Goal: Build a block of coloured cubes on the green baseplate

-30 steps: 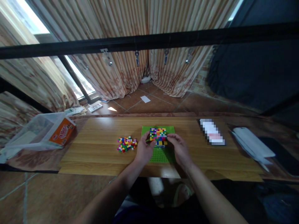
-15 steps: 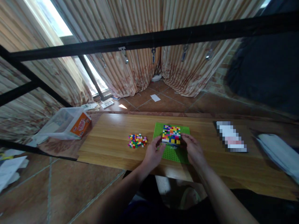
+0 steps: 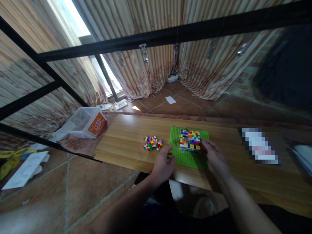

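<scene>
A square block of multicoloured toy bricks is over the green studded baseplate on the wooden table. The fingers of my right hand are at the block's right edge, gripping it from that side. Whether the block rests on the plate or is slightly raised, I cannot tell. My left hand is apart from the block, over the plate's left edge, its fingers curved and the thumb spread from them, with nothing visible between. Left of the plate lies a pile of small loose bricks in mixed colours.
A pixelated flat object lies on the table's right part, with a pale folded item beyond it. Past the table's left end stands a clear plastic bin with an orange label. A black metal bar crosses above, before curtains.
My left hand has come away from the block's left side and moved left. My right hand stays at its right edge. The whole view has shifted as the head turned left.
</scene>
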### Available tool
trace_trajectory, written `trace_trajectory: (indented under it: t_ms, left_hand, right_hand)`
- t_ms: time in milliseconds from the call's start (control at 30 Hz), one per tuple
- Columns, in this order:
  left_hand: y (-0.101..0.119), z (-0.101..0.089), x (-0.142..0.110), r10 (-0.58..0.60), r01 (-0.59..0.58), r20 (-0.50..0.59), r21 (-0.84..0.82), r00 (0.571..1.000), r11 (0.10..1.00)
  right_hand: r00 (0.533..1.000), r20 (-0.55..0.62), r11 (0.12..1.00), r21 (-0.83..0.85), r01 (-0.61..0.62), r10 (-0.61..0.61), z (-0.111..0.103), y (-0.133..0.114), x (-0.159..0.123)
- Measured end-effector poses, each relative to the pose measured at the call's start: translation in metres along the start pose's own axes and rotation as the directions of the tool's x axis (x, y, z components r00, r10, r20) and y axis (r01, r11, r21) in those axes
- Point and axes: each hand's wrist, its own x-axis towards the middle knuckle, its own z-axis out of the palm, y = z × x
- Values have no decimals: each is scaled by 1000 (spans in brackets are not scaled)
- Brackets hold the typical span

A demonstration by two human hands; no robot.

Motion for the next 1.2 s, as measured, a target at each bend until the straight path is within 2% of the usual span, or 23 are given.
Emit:
trace_trajectory:
  t_ms: [67, 133, 233, 333, 400, 700, 833, 967, 1067, 1200]
  left_hand:
    - [-4, -17, 5, 81, -58, -125, 176, 989, 983]
    - [-10, -32, 12, 163, -105, -178, 297, 970, 949]
    - [-18, -43, 20, 244, -166, -135, 425, 960, 890]
    - [-21, -43, 23, 271, -204, -57, 517, 961, 831]
    - [-21, -42, 24, 273, -203, -42, 562, 961, 801]
    - [-25, -45, 31, 311, -237, -20, 601, 950, 763]
    - [-18, -42, 33, 319, -252, 3, 622, 948, 742]
    - [4, -32, 33, 308, -295, 82, 593, 948, 749]
    - [25, -16, 37, 381, -395, 138, 513, 914, 762]
    - [50, 16, 51, 470, -524, 236, 454, 851, 721]
  right_hand:
    - [1000, 2, 1000, -6, 1, -1, -1, 0, 0]
    - [1000, 4, 1000, -11, 5, -5, -1, 0, 0]
    - [1000, 11, 1000, -19, 0, 0, 0, -1, 0]
    - [1000, 14, 1000, -12, -9, 9, 2, -3, 0]
    - [1000, 10, 1000, -7, -16, 16, 3, -4, -1]
    - [1000, 7, 1000, 15, -12, 12, 6, -10, -4]
    - [1000, 17, 1000, 21, 3, -4, 7, -13, -4]
    - [1000, -12, 1000, 0, 21, -21, 7, -15, -2]
    - [1000, -16, 1000, 15, 22, -22, 6, -16, 0]
    - [1000, 0, 999, 18, 30, -30, 5, -19, 0]
